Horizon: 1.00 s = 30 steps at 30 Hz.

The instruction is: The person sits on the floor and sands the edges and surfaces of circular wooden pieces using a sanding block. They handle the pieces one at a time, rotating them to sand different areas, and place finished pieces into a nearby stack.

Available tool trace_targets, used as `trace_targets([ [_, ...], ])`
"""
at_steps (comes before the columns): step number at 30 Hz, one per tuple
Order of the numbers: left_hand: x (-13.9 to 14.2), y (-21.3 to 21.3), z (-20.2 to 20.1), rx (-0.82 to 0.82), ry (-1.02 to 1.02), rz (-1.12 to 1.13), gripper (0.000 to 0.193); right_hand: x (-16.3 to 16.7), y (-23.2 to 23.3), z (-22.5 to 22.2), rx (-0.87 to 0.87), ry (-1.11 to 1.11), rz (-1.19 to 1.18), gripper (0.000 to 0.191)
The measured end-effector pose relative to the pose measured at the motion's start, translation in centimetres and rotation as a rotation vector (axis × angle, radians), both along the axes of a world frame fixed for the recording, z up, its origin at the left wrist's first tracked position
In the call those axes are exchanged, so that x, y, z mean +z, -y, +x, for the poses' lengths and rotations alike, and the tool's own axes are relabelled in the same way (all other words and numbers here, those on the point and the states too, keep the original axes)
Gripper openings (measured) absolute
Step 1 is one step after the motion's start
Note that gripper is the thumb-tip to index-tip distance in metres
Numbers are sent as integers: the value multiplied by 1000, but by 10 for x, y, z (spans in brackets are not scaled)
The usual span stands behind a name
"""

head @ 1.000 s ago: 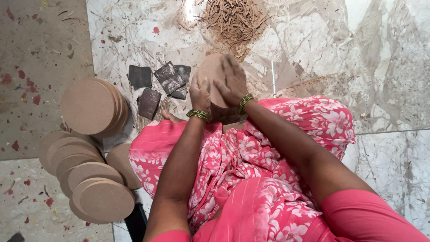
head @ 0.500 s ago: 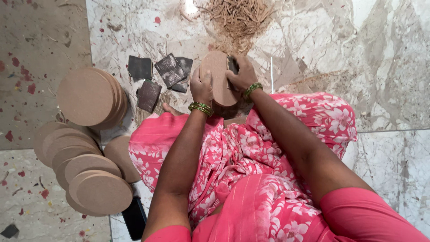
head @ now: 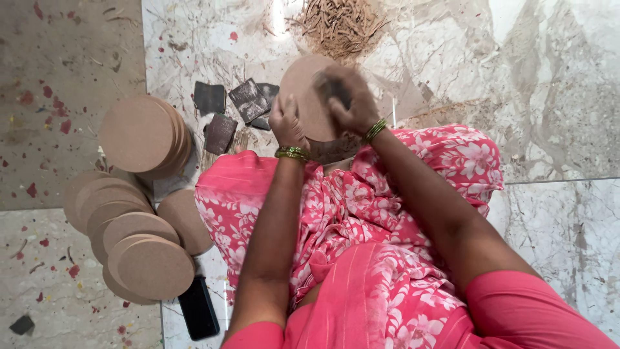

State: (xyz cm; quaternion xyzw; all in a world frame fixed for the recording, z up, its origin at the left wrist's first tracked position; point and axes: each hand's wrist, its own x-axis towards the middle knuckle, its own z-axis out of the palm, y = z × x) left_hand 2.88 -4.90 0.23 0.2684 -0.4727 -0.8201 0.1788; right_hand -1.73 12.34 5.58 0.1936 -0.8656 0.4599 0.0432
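Left hand: our left hand (head: pixel 286 123) grips the near left edge of a round brown disc (head: pixel 309 97), fingers curled onto its rim.
Right hand: our right hand (head: pixel 345 100) lies on the disc's face, fingers pressed together around a dark scrap (head: pixel 336 90); blur hides the finer grip.
Disc: it stands tilted over our pink-clad knee, between both hands, just in front of the heap of wood shavings (head: pixel 339 26) on the marble floor (head: pixel 549 77).
Dark squares: we see several dark abrasive pieces (head: pixel 236 106) flat on the floor, just left of the disc, some overlapping.
Stacks: one leaning stack of discs (head: pixel 142 134) sits to our left; a second overlapping row (head: pixel 126 242) lies nearer us.
Containers: no box or tray holds anything; everything rests on the bare floor.
Phone: a black phone (head: pixel 198 310) lies beside the nearer row.
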Motion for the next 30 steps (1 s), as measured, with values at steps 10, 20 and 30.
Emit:
trace_targets([
  [10, -1, -19, 7, 57, -77, 342, 32, -31, 20, 15, 444, 156, 343, 64],
  [20, -33, -5, -11, 25, -58, 387, 41, -79, 52, 7, 415, 188, 311, 62],
  [30, -14, -1, -23, -130, -254, 429, 63, -79, 51, -7, 467, 187, 129, 67],
])
